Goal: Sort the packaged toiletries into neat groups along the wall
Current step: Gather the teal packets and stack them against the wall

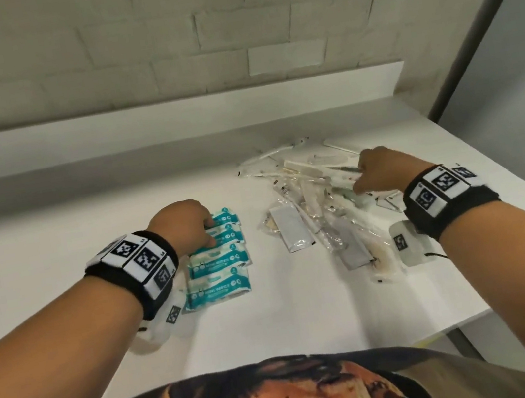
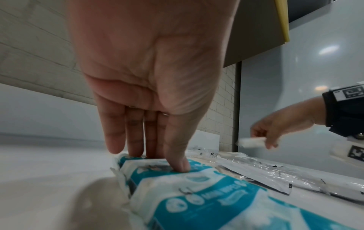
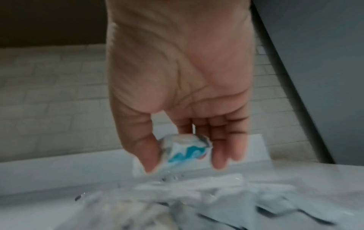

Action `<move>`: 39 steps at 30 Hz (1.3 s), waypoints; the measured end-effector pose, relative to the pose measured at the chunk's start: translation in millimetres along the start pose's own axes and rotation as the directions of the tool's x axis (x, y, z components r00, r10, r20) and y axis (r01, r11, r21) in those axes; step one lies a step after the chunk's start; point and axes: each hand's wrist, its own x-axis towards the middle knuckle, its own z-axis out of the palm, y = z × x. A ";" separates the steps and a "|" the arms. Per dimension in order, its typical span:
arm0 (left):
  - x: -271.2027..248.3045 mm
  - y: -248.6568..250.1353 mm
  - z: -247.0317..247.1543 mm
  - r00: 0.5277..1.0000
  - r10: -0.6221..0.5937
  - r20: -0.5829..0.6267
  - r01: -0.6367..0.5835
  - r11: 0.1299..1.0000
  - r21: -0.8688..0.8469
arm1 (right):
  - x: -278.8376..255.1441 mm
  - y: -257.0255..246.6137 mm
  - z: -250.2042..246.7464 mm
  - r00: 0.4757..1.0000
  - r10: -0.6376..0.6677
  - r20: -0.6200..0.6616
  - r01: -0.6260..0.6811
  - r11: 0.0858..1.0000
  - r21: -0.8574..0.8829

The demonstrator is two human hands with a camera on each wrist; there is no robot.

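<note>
Teal-and-white wipe packs (image 1: 218,265) lie overlapped in a short column under the left hand (image 1: 185,224), whose fingers (image 2: 138,137) are held straight and close together, tips pressing down on the far packs with the thumb set on a pack beside them; nothing is gripped there, and I judge the hand is steadying or squaring the column so it stays a tidy group. The wrist is raised and the palm tips down toward the surface (image 1: 67,224). Off to the right, the right hand (image 1: 381,172) hangs over the loose heap of clear-wrapped items (image 1: 322,209), palm down, pinching a small white packet (image 3: 185,149) with a blue swirl between thumb and fingertips, lifted clear of the heap. From the head view the packet is mostly hidden behind the knuckles. It looks picked out to start or join its own group. The heap is a jumble of thin sachets and long sleeves lying crossed over each other, well apart from the wipe packs, and both sit short of the wall (image 1: 158,42), with a white ledge (image 1: 137,126) between, so the lining-up along it is not yet done.
</note>
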 end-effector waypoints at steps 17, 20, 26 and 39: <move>-1.9 -7.9 2.9 0.999 0.034 -0.033 -0.037 0.994 -0.107 | 10.8 -151.4 38.6 0.820 -0.403 0.407 0.116 0.813 0.570; -2.0 -9.7 4.9 0.999 0.025 -0.035 -0.029 0.990 -0.136 | 19.9 -154.8 33.5 0.826 -0.428 0.366 0.183 0.818 0.545; -3.0 -13.4 8.6 0.999 0.025 -0.047 -0.033 0.983 -0.180 | 48.6 -177.0 16.1 0.957 -0.264 0.122 0.133 0.771 0.623; -4.8 -10.8 7.3 0.998 -0.005 -0.059 -0.007 0.979 -0.205 | 62.8 -209.6 40.8 0.873 -0.435 0.220 0.270 0.807 0.525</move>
